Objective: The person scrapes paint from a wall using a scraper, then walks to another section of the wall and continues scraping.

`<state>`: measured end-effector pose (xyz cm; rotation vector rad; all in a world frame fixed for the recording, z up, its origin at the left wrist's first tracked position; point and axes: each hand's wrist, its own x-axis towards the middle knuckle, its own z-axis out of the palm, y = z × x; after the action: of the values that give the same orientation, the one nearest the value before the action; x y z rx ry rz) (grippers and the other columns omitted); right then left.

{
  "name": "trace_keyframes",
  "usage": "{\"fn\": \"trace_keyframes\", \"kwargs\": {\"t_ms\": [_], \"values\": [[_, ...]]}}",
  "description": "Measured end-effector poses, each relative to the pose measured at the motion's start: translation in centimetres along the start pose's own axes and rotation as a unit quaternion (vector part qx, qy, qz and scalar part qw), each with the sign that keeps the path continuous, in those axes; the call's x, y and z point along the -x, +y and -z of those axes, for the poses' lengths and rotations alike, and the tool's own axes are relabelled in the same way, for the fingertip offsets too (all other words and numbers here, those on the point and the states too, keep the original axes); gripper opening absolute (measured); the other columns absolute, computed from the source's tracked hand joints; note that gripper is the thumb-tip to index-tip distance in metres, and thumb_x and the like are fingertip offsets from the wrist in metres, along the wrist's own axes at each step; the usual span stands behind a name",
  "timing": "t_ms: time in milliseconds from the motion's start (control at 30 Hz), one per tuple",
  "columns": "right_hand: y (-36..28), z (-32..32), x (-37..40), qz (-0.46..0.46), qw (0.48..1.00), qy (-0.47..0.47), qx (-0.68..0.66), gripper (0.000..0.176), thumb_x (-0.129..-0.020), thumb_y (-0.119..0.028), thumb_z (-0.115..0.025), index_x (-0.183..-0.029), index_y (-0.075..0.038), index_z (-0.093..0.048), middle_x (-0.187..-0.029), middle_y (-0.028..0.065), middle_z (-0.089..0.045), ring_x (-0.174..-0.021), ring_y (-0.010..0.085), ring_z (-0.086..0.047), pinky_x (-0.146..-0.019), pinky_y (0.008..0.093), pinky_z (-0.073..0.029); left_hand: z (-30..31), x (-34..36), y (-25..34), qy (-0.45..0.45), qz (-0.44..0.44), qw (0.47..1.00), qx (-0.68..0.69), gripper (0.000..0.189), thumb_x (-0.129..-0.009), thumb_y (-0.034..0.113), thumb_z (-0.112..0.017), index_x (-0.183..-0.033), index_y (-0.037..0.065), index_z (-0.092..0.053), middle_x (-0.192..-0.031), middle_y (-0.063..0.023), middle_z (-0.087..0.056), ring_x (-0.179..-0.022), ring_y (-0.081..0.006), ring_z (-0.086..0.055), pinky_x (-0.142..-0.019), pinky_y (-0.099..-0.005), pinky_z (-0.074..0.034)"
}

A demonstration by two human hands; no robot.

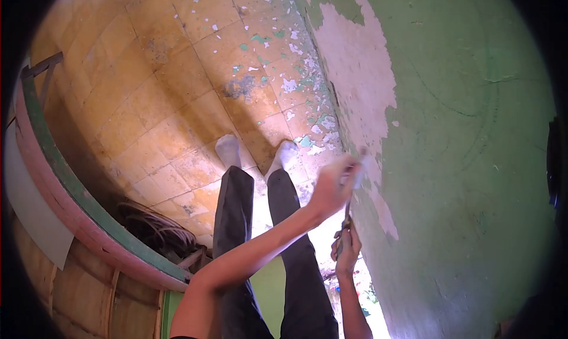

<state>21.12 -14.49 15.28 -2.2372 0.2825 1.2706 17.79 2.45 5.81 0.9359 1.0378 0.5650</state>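
My left hand (pixel 332 188) reaches across my body to the wall's edge, its fingers closed and blurred by motion. A pale, smeared shape shows at its fingertips; whether it is a blade or a paint flake is unclear. Just below, my right hand (pixel 348 251) is wrapped round the handle of a thin tool (pixel 348 212), whose dark shaft points up toward my left hand. The tool's far end is hidden or blurred there. Beside both hands, the green wall (pixel 455 132) has a bare pinkish patch (pixel 358 61) with ragged paint edges.
Paint flakes (pixel 290 85) lie on the orange tiled floor (pixel 160 61) along the wall. My feet in pale socks (pixel 228 151) stand on the tiles. A curved green and pink edge (pixel 77 191) runs down the left, with a dark tangled bundle (pixel 157 223) beside it.
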Motion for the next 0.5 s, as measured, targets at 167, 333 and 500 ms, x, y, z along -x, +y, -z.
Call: {"fn": "trace_keyframes", "kwargs": {"t_ms": [167,333,500], "values": [[-5.3,-2.5,-1.7,0.081,0.997,0.008,0.011,0.042,-0.104,-0.022,-0.037,-0.142,-0.004,-0.045,-0.086,0.0058,-0.058,-0.060,0.0052,-0.052,-0.042,0.0206,-0.039,7.1,0.9,0.1,0.127,0.044,0.989,-0.063,0.014,-0.099,0.012,-0.056,-0.103,-0.001,-0.060,-0.091,-0.0181,-0.069,-0.084,-0.0237,-0.070,-0.073,-0.0363,-0.054],[-14.0,-5.9,-3.9,0.123,0.991,-0.020,-0.042,0.044,-0.104,-0.031,-0.046,-0.144,-0.010,-0.043,-0.084,0.0001,-0.053,-0.057,0.0039,-0.045,-0.040,0.0184,-0.032,13.2,2.1,2.8,0.106,0.083,0.990,-0.040,0.018,-0.101,0.018,-0.052,-0.106,0.001,-0.056,-0.091,-0.0105,-0.061,-0.086,-0.0168,-0.061,-0.078,-0.0314,-0.048],[-16.8,-8.3,-5.1,0.206,0.978,0.014,-0.020,0.048,-0.103,-0.034,-0.050,-0.145,-0.012,-0.043,-0.079,-0.0023,-0.049,-0.053,0.0041,-0.040,-0.040,0.0190,-0.027,18.9,1.4,4.3,0.104,0.110,0.988,-0.038,0.018,-0.100,0.023,-0.056,-0.099,0.005,-0.053,-0.079,-0.0011,-0.050,-0.069,-0.0096,-0.053,-0.063,-0.0258,-0.045]]}}
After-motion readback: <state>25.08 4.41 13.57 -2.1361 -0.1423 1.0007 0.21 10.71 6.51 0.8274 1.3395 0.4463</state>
